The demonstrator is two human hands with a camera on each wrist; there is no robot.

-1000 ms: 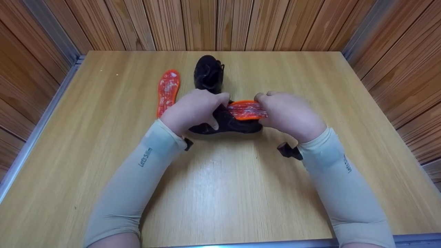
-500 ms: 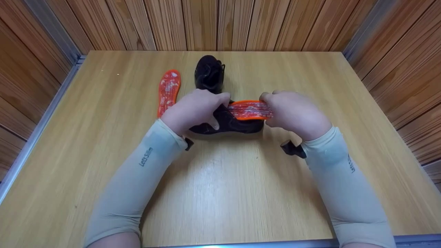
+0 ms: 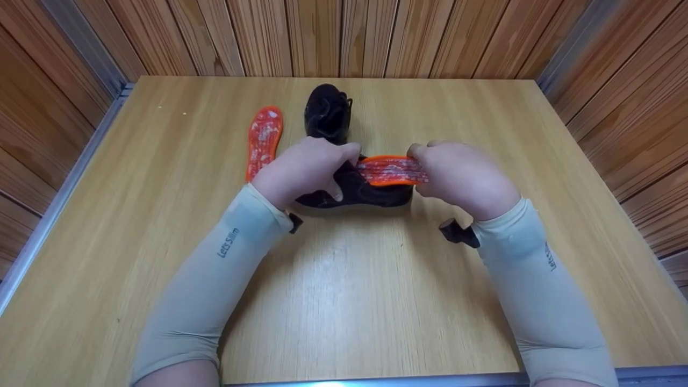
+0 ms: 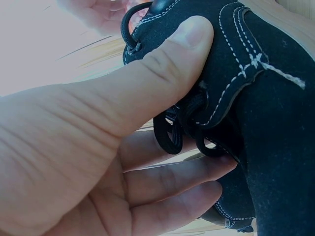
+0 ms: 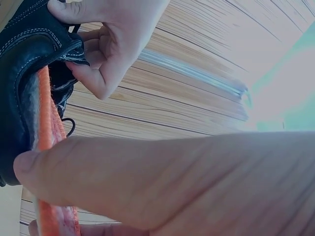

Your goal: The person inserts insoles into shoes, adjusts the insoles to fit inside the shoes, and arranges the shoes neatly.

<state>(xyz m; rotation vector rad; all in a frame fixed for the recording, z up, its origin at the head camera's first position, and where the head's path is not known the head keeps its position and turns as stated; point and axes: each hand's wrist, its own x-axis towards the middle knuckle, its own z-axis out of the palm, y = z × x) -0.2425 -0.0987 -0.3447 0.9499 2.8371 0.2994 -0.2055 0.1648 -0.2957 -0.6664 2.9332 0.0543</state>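
The left hand (image 3: 306, 172) grips a black shoe (image 3: 384, 197) by its upper, thumb on the near side and fingers across by the laces, apparently to steady it and keep its mouth wide. The right hand (image 3: 462, 177) pinches one end of a red insole (image 3: 389, 171), which lies over the heel and runs into the opening, its other end hidden; that hold likely keeps it lined up lengthwise. Both forearms slant inward over the table (image 3: 333, 301). A second shoe (image 3: 327, 110) stands just behind, a second insole (image 3: 263, 140) to its left.
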